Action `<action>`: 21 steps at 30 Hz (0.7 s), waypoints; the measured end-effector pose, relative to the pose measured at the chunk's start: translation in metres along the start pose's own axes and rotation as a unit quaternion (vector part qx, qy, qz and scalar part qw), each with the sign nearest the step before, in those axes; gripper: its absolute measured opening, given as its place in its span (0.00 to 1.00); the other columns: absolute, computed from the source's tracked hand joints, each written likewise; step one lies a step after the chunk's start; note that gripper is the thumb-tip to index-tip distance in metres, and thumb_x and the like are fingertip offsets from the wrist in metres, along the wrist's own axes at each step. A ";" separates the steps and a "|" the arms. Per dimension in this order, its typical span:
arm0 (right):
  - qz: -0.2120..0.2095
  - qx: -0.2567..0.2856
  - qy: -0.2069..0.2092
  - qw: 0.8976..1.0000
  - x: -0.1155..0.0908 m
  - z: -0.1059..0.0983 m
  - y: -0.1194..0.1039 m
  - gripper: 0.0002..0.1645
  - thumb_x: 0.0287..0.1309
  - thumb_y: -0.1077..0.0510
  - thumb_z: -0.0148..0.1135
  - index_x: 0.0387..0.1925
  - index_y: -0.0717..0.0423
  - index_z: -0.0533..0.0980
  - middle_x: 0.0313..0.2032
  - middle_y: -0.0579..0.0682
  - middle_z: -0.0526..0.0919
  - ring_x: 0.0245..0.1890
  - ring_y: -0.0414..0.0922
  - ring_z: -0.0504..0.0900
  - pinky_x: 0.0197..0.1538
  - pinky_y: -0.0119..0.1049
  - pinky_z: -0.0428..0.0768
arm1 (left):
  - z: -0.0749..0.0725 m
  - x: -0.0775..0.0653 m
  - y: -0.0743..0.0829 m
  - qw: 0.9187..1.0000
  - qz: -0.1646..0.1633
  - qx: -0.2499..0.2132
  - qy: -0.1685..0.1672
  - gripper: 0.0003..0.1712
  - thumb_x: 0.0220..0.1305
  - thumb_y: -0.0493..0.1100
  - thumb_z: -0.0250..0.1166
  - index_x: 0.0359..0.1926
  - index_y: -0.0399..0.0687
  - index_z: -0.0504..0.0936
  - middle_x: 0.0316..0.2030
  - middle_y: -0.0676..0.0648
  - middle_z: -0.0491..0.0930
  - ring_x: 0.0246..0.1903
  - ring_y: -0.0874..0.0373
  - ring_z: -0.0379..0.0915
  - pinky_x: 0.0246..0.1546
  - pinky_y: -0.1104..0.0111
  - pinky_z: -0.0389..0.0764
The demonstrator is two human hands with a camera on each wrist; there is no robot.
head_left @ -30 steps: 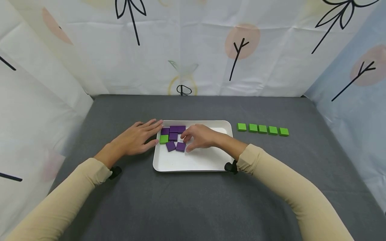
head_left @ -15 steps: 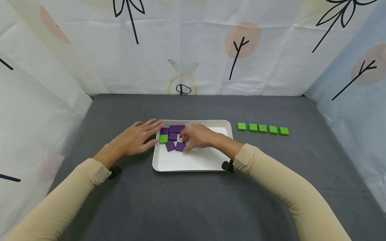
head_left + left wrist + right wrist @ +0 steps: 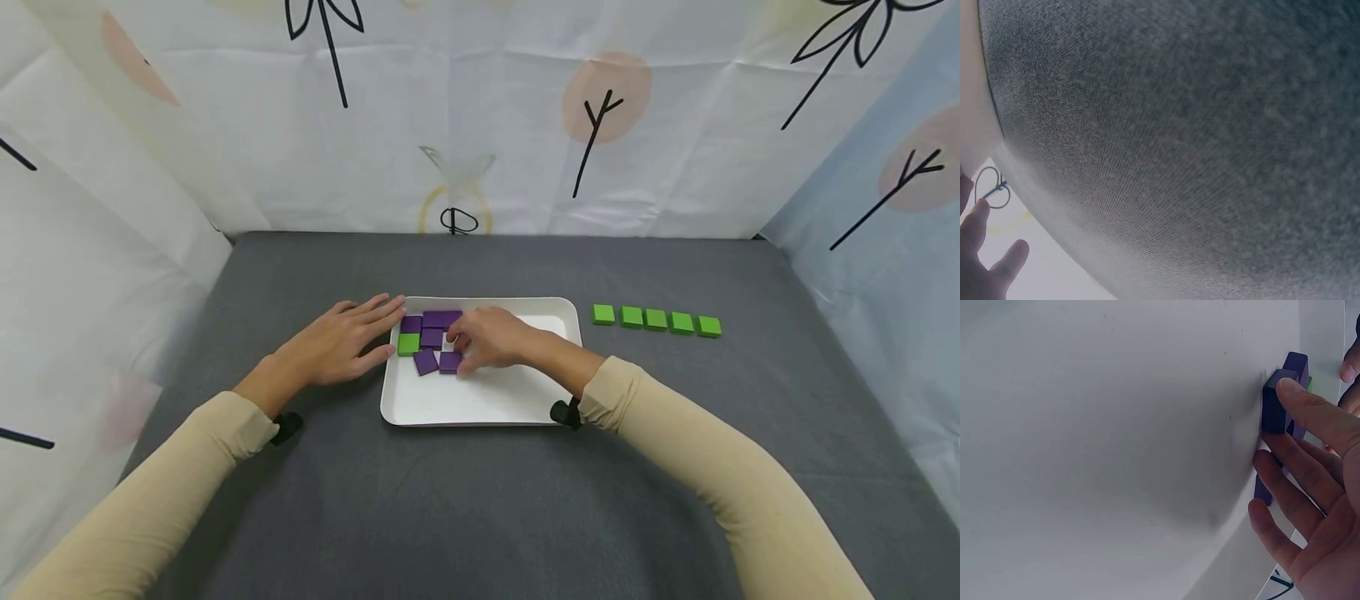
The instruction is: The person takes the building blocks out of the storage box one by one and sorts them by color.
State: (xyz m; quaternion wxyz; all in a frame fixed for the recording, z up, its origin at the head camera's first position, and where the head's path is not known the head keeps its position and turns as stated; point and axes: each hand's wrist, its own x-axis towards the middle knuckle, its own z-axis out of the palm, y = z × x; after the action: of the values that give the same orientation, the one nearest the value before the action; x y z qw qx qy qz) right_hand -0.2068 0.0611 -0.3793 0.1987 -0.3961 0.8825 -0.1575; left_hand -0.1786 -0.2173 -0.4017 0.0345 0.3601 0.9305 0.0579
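A white tray (image 3: 457,404) lies on the table, with purple blocks and one green block (image 3: 408,345) grouped in its left part. My right hand (image 3: 497,337) pinches a square purple block (image 3: 450,362) at the group's front right; in the right wrist view the thumb presses on this purple block (image 3: 1274,406). Just left of it sits another purple block (image 3: 425,362), turned at an angle. Behind are a long purple block (image 3: 442,320) and small purple ones. My left hand (image 3: 341,343), fingers extended, touches the tray's left rim.
Several green blocks (image 3: 655,320) form a row on the grey table (image 3: 480,500), right of the tray. A white printed cloth (image 3: 510,142) hangs at the back and sides.
The purple block at my right hand has turned slightly, from tilted to nearly straight. Over the last second my right hand shifted a little left. My left hand stays in place.
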 end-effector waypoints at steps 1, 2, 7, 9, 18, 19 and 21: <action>0.000 0.001 0.000 1.000 0.000 0.000 0.000 0.29 0.50 0.52 0.78 0.53 0.59 0.82 0.43 0.47 0.89 0.46 0.40 0.86 0.56 0.37 0.77 | 0.000 0.000 0.000 1.000 0.001 0.000 0.000 0.37 0.75 0.58 0.51 0.76 0.43 0.59 0.76 0.44 0.53 0.75 0.43 0.49 0.66 0.42 0.59; 0.000 0.005 -0.002 1.000 -0.001 -0.001 0.001 0.28 0.50 0.53 0.78 0.53 0.59 0.82 0.43 0.48 0.89 0.46 0.41 0.86 0.56 0.38 0.77 | -0.001 0.000 0.000 1.000 0.001 0.001 -0.001 0.37 0.75 0.58 0.50 0.76 0.43 0.59 0.76 0.44 0.53 0.75 0.44 0.49 0.66 0.42 0.59; -0.002 0.013 -0.004 1.000 -0.003 -0.001 0.003 0.27 0.53 0.57 0.75 0.55 0.60 0.81 0.45 0.49 0.88 0.49 0.42 0.85 0.59 0.39 0.75 | -0.002 0.000 0.000 1.000 0.004 0.003 -0.001 0.37 0.75 0.57 0.51 0.76 0.42 0.59 0.76 0.43 0.54 0.75 0.43 0.50 0.66 0.41 0.60; -0.002 0.017 -0.004 1.000 -0.005 -0.002 0.004 0.27 0.53 0.58 0.74 0.55 0.60 0.81 0.46 0.50 0.88 0.49 0.43 0.85 0.60 0.40 0.75 | -0.002 0.001 0.000 1.000 0.005 0.004 0.000 0.37 0.75 0.57 0.51 0.76 0.42 0.60 0.76 0.43 0.54 0.74 0.43 0.50 0.65 0.41 0.60; -0.015 0.034 0.008 0.999 -0.022 -0.009 0.011 0.25 0.56 0.61 0.71 0.56 0.63 0.80 0.49 0.52 0.86 0.49 0.43 0.85 0.58 0.40 0.76 | -0.002 0.001 0.001 1.000 0.005 0.006 -0.003 0.37 0.75 0.57 0.51 0.75 0.41 0.60 0.76 0.42 0.54 0.74 0.43 0.50 0.65 0.41 0.60; -0.015 0.034 0.011 0.999 -0.025 -0.010 0.012 0.25 0.56 0.61 0.71 0.56 0.63 0.80 0.49 0.52 0.86 0.49 0.43 0.85 0.58 0.40 0.76 | -0.002 0.001 0.001 1.000 0.004 0.006 -0.003 0.37 0.75 0.56 0.51 0.75 0.41 0.60 0.76 0.42 0.54 0.74 0.42 0.50 0.65 0.41 0.60; -0.014 0.036 0.016 0.999 -0.032 -0.013 0.014 0.25 0.57 0.60 0.71 0.56 0.63 0.80 0.49 0.52 0.86 0.49 0.43 0.85 0.59 0.41 0.76 | -0.003 0.001 0.001 1.000 0.004 0.005 -0.004 0.37 0.75 0.56 0.51 0.75 0.41 0.60 0.76 0.42 0.54 0.74 0.43 0.50 0.66 0.41 0.60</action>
State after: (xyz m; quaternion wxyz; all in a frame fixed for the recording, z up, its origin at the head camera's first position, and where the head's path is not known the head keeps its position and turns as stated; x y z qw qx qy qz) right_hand -0.2023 0.0964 -0.3668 0.1960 -0.3986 0.8736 -0.1985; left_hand -0.1787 -0.2160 -0.3990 0.0363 0.3642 0.9292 0.0515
